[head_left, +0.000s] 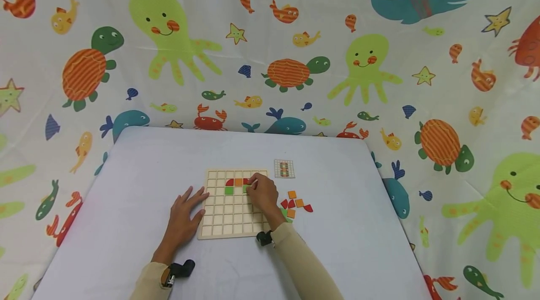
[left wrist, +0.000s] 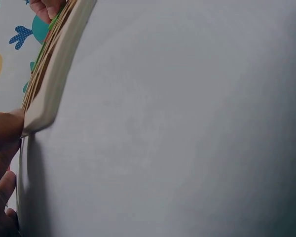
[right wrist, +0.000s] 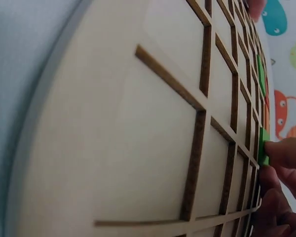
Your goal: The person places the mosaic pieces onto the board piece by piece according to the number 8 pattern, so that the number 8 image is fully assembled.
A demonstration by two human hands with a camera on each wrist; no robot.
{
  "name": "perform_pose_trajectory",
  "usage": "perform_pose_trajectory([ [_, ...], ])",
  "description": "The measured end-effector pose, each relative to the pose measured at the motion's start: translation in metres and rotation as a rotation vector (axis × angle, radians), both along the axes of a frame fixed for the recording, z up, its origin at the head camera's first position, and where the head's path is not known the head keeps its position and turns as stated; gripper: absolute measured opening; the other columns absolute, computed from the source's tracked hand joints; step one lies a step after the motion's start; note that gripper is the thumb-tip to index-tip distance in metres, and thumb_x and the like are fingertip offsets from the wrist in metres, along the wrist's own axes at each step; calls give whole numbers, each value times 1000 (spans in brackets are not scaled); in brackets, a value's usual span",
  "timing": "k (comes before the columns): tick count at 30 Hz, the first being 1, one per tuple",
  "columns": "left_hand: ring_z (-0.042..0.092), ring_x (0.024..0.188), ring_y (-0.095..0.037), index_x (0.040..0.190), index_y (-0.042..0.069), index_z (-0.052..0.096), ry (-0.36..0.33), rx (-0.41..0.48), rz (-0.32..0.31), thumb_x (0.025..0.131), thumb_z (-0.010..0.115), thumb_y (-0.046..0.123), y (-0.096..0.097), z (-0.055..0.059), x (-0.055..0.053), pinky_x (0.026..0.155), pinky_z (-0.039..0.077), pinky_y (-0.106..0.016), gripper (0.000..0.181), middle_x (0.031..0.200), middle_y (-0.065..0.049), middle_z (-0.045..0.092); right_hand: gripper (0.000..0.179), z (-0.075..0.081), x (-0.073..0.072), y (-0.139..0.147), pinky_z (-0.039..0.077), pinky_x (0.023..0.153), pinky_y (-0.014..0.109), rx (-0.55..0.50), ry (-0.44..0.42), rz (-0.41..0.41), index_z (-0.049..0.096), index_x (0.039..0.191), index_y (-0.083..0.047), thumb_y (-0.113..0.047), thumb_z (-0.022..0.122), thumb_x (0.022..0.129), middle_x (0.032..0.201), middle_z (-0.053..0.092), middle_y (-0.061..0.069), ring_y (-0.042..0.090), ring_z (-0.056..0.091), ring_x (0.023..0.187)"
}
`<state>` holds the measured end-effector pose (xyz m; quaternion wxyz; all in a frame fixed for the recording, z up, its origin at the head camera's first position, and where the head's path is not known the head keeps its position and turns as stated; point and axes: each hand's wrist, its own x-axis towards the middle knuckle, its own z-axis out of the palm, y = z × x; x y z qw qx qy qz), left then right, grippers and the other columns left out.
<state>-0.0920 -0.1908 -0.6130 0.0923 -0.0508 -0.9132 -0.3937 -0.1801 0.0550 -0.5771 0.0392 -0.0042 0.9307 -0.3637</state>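
Note:
A wooden grid board (head_left: 229, 215) lies on the pale table (head_left: 139, 173). Its upper rows hold a red tile (head_left: 229, 182), an orange tile (head_left: 238, 181) and a green tile (head_left: 229, 191). My right hand (head_left: 251, 187) is over the board's upper right cells and pinches a green tile (right wrist: 264, 152) at the board surface, with the fingertips (right wrist: 286, 153) on its edge. My left hand (head_left: 198, 201) lies flat, fingers straight, on the board's left edge (left wrist: 49, 89); a fingertip (left wrist: 5, 131) touches the corner.
Loose red, orange and green tiles (head_left: 295, 204) lie just right of the board. A small pattern card (head_left: 284, 168) sits beyond the board's top right corner. A sea-animal printed cloth (head_left: 363, 61) hangs behind and around the table.

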Motion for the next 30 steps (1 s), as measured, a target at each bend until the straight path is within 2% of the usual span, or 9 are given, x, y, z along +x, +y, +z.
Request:
perform_pose_trajectory([
  [6, 33, 156, -51, 142, 10, 67, 20, 2, -2, 91, 73, -3, 1, -1, -1, 123, 18, -78, 53, 159, -18, 55, 8, 3, 1, 3, 39, 54, 27, -5, -7, -2, 71, 91, -22, -20, 78, 94, 74, 61, -8, 10, 54, 63],
  [11, 32, 157, -51, 143, 10, 66, 8, 3, -2, 92, 73, -2, 1, -1, -1, 124, 18, -77, 53, 160, -18, 54, 5, 5, 3, 7, 39, 56, 27, -10, -10, 12, 74, 95, -20, -18, 78, 93, 75, 61, -8, 10, 54, 65],
  [18, 32, 156, -52, 142, 9, 67, 6, 4, 2, 92, 73, -3, 1, -2, 2, 123, 19, -78, 52, 160, -18, 54, 19, 6, 11, 25, 43, 56, 27, -125, -10, 20, 76, 108, -20, -12, 80, 91, 88, 70, -3, 11, 58, 70],
  [21, 32, 156, -52, 143, 10, 67, 9, -3, 0, 92, 73, -3, 2, -3, 2, 124, 19, -77, 53, 160, -18, 54, 19, 6, 14, 42, 43, 53, 27, -173, 13, 8, 77, 110, -17, -12, 79, 92, 93, 72, 1, 12, 57, 64],
  [25, 33, 156, -52, 142, 10, 67, 20, -7, -3, 91, 73, -4, 2, -3, 2, 124, 18, -77, 53, 159, -18, 55, 19, 8, 16, 69, 43, 50, 27, -182, 41, -34, 77, 110, -15, -11, 79, 92, 94, 72, 4, 15, 56, 60],
  [30, 33, 156, -52, 143, 11, 67, 23, -14, -1, 92, 74, -3, 0, -4, 0, 124, 18, -76, 53, 159, -17, 55, 19, 11, 17, 98, 49, 57, 28, -148, 25, -140, 78, 109, -17, -10, 80, 91, 96, 72, 4, 18, 62, 73],
])
